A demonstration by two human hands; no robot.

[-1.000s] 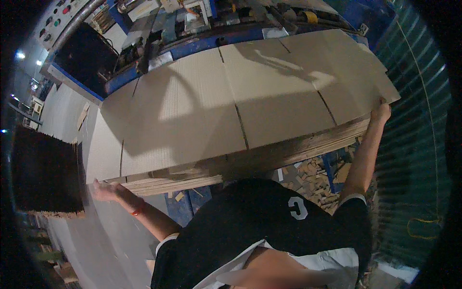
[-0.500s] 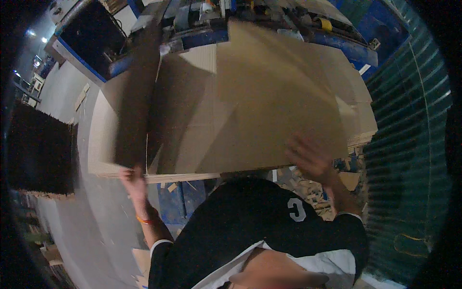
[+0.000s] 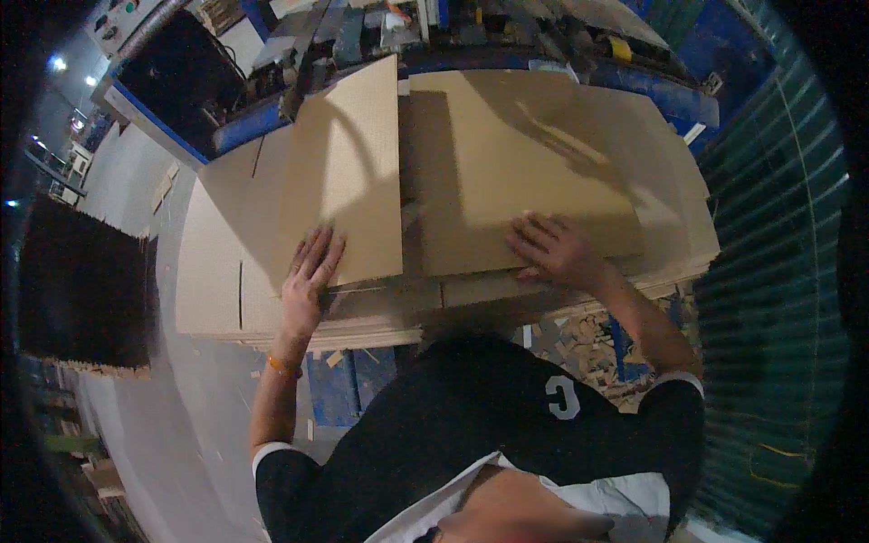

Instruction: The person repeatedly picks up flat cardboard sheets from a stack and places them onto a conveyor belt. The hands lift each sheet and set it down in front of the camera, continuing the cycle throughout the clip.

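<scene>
Folded over toward the middle is the left panel (image 3: 353, 181) of a brown cardboard sheet, its inner edge slightly raised. My left hand (image 3: 312, 271) lies on its near left part, fingers stretched out. The right panel (image 3: 507, 154) is folded inward too and lies flatter. On its near edge rests my right hand (image 3: 557, 252), fingers spread and palm down. A dark gap runs between the two panels. Beneath them spreads a stack of flat cardboard sheets (image 3: 213, 262), with slots cut in the top one.
A blue machine (image 3: 407, 63) with rollers and belts stands along the far side. Green corrugated metal (image 3: 760, 271) walls the right. Cardboard scraps (image 3: 588, 348) litter the ground below the stack. At left stands a dark stack of board (image 3: 86, 281) on the grey floor (image 3: 163, 434).
The left panel has swung from upright over to the right and down. My left hand has moved up and right onto it. The right panel has come down flatter, my right hand now resting on it.
</scene>
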